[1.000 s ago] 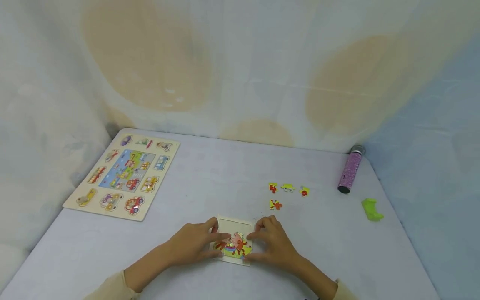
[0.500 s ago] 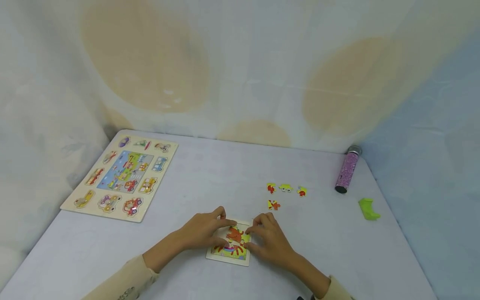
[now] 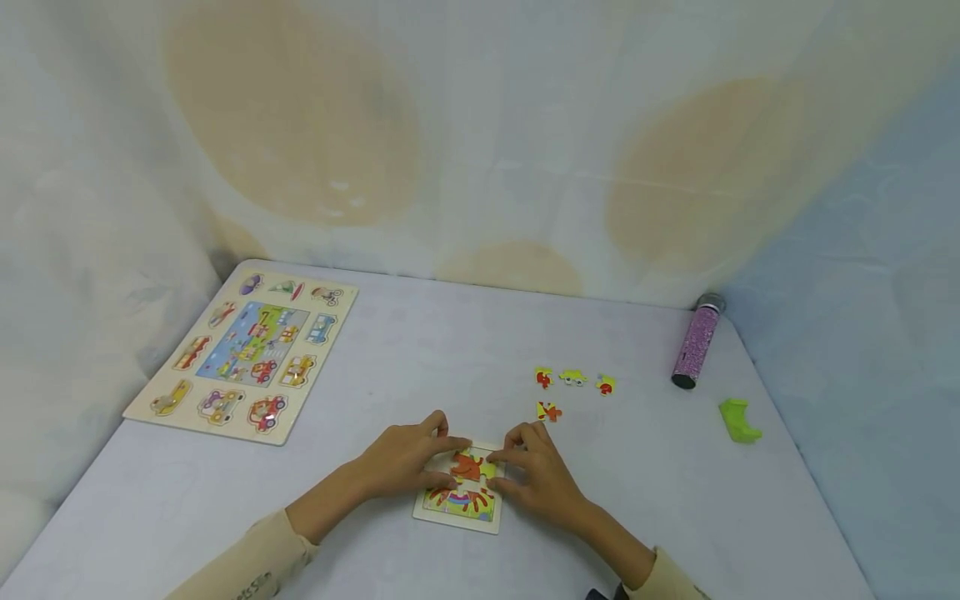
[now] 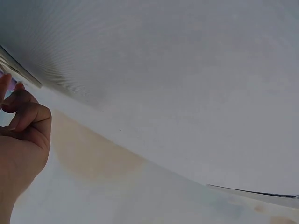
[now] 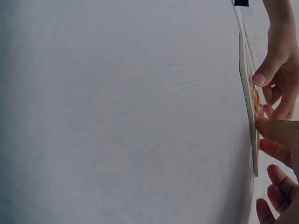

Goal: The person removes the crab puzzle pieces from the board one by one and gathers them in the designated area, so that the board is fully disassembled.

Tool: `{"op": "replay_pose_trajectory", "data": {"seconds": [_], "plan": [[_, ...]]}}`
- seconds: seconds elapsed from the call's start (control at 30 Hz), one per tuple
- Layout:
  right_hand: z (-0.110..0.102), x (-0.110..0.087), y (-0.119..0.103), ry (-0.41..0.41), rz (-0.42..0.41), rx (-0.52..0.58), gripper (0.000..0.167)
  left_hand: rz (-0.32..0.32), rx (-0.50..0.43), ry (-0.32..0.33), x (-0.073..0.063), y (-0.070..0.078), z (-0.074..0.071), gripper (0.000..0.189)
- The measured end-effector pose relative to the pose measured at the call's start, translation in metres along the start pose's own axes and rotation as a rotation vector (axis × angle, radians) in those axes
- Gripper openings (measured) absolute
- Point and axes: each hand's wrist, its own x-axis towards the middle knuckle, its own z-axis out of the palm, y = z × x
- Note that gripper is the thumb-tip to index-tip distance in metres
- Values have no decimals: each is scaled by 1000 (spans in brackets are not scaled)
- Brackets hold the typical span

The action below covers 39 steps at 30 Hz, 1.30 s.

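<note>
In the head view, a small puzzle tray [image 3: 459,527] lies near the front of the table. Rainbow-patterned pieces [image 3: 459,500] fill its lower part. Over its upper part sits an orange puzzle piece [image 3: 467,467] joined to a yellow-green edge. My left hand [image 3: 405,458] pinches it from the left, index finger above and thumb below. From the right, my right hand [image 3: 546,479] pinches the yellow-green side between thumb and index finger. The right wrist view catches the tray [image 5: 247,93] edge-on; the left wrist view shows my left hand [image 4: 28,140] with curled outer fingers.
Several loose puzzle pieces [image 3: 573,378] lie beyond the tray to the right. A larger vehicle puzzle board [image 3: 300,408] rests at the left. Far right are a purple glittery cylinder [image 3: 697,343] and a green curved object [image 3: 738,420]. A patterned cloth backdrop [image 3: 517,167] rises behind the table.
Both hands have shifted from the tray's lower part to its upper part, the left hand moving away and rightward. The orange piece now shows there. During the last half second they barely moved.
</note>
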Motion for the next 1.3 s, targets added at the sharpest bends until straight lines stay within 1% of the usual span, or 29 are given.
{"op": "replay_pose_trajectory", "data": {"seconds": [0.17,0.4,0.67,0.83,1.07,1.2,1.3], "plan": [[-1,0,1,5,-15,7,28,-3,0,0,0,0,1,52],[0,-1,3,22,-40,-4,28,-5,19,23,0,-1,1,50],[2,-3,7,34,-42,11,27,6,37,29,1,0,-3,47],[2,-3,6,34,-19,40,28,19,33,15,2,-2,-3,47],[1,-2,1,6,25,34,28,57,16,-55,8,-4,-8,46],[1,-2,-1,-15,66,43,28,92,9,-65,13,-1,-12,43],[1,-3,-1,-19,92,40,28,97,6,-70,14,0,-14,42]]}}
